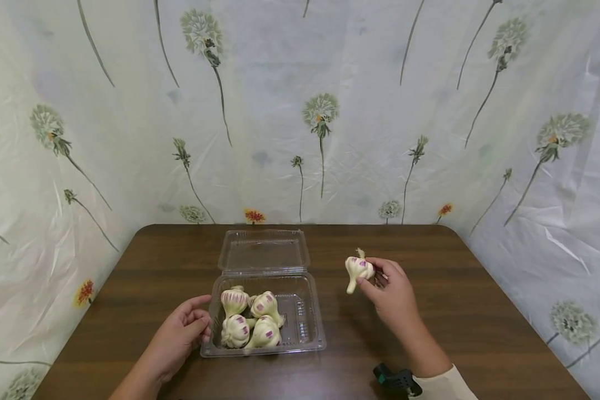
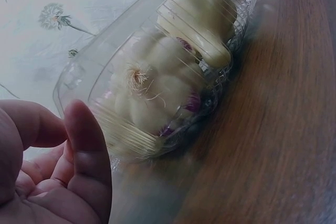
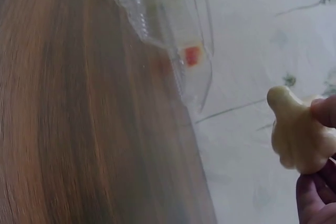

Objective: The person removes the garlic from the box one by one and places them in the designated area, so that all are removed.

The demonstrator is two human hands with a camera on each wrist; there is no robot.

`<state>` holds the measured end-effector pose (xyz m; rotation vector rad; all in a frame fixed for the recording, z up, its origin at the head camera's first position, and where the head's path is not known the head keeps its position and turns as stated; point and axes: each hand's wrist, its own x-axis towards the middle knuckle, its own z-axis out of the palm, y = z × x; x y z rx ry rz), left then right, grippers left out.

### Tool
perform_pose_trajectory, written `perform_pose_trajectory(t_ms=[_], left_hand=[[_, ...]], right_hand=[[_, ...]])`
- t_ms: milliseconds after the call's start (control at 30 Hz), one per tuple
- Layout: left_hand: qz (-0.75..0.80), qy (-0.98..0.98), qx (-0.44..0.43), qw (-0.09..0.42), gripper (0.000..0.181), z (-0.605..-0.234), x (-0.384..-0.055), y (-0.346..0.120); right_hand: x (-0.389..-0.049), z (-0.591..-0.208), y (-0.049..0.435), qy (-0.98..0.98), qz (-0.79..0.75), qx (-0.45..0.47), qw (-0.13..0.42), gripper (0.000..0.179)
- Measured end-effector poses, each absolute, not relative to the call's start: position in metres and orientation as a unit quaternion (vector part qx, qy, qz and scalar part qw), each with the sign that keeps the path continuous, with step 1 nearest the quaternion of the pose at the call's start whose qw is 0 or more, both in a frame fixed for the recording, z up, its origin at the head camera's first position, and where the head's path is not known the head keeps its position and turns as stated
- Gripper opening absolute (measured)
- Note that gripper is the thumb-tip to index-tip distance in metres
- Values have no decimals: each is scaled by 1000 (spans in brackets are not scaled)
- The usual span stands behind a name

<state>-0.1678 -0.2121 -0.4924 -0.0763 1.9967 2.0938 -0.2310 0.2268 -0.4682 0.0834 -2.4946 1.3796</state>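
Note:
A clear plastic clamshell container (image 1: 307,311) stands on the table with its lid (image 1: 265,251) folded back. Several garlic bulbs (image 1: 235,300) with purple markings lie in its left part; two large ones (image 2: 157,80) show through the wall in the left wrist view. At the container's left side, my left hand (image 1: 180,333) pinches the rim between thumb and bent index finger. To the right of the container, my right hand (image 1: 392,289) holds another garlic bulb (image 1: 357,269) above the table by thumb and fingers, its stem pointing down. In the right wrist view that bulb (image 3: 299,132) appears at the right edge.
The dark wooden table (image 1: 180,255) has rounded far corners. Behind and beside it hangs a pale sheet (image 1: 265,111) printed with dandelions. A black wrist device (image 1: 395,379) is strapped by my right sleeve (image 1: 445,386).

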Motion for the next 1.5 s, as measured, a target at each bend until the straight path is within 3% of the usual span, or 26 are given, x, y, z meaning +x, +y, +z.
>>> perform_pose_trajectory(t_ms=[1500], left_hand=[[717,685,-48,121,50,-492,-169,-209]], right_hand=[[-229,-466,291,-853,490,-36,179,52]])
